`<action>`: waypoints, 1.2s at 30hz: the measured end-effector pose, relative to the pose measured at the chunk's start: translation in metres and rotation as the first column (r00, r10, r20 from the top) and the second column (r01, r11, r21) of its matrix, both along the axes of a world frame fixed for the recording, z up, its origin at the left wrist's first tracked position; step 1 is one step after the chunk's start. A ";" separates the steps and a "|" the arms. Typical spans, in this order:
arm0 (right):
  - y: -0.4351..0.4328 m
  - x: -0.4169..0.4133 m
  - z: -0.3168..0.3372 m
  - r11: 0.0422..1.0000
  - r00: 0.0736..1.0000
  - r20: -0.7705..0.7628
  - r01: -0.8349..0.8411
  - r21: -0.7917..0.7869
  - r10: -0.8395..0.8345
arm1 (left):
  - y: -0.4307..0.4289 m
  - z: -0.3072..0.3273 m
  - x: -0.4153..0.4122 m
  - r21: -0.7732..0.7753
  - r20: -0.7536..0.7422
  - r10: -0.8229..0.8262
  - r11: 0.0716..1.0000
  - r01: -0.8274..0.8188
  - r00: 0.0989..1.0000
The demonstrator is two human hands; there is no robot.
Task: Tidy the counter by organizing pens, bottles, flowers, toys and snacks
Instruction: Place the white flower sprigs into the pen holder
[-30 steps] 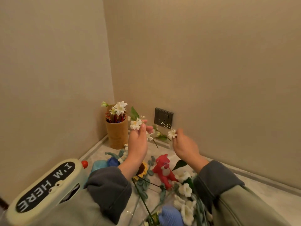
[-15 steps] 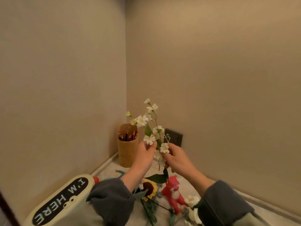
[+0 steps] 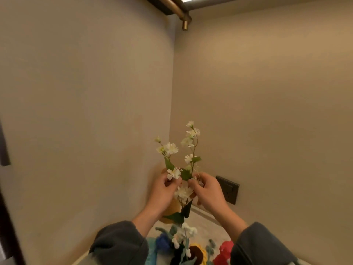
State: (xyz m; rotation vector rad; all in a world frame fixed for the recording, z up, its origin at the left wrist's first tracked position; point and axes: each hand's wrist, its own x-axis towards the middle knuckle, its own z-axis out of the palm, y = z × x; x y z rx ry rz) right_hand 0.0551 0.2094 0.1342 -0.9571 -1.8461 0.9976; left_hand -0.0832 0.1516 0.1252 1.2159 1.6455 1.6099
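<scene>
Both hands are raised in front of the wall corner, close together and both clamped on the white flower sprigs (image 3: 188, 158). The left hand (image 3: 164, 192) is seen with its fingers curled, the stems being pinched just under a white bloom. The right hand (image 3: 208, 192) is curled round the same bunch from the other side, its fingertips almost meeting those of the left. The sprigs are held upright, well above the worktop (image 3: 208, 224), with small white blooms spread on thin stems above the hands and dark green leaves (image 3: 179, 215) hanging below them. Behind the left hand, a tan pen holder (image 3: 172, 208) is partly hidden; it stands in the corner of the worktop, and its contents cannot be made out. A dark wall socket (image 3: 228, 190) is set in the right wall, just beside the right hand. Lower down, between the two grey sleeves (image 3: 120, 243), more things are left lying on the worktop: a blue knitted flower (image 3: 162, 242), a small stem of white flowers (image 3: 188, 229), a sunflower (image 3: 196, 253) with a dark centre, and a red toy (image 3: 224, 252) at the right, cut off by the right sleeve. Whether these touch one another cannot be told, as the heap is blurred and overlapping. A brass-coloured rail (image 3: 177, 10) is seen at the top edge, above the corner.
</scene>
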 end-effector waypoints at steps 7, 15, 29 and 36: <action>0.022 -0.029 0.024 0.999 0.998 -0.059 0.039 0.014 -0.038 | 0.016 0.016 -0.041 0.110 -0.066 0.018 0.994 -0.010 0.998; 0.053 -0.058 0.051 0.979 0.977 -0.178 0.145 0.146 -0.118 | 0.055 0.041 -0.078 0.312 -0.160 0.110 0.949 -0.056 0.981; 0.135 -0.100 0.010 0.968 0.973 -0.072 0.225 0.112 -0.218 | 0.123 -0.001 -0.108 0.266 -0.107 0.162 0.955 -0.129 0.981; 0.152 -0.101 -0.039 0.978 0.976 0.057 0.208 0.027 -0.209 | 0.134 -0.033 -0.111 0.126 -0.165 0.150 0.984 -0.130 0.975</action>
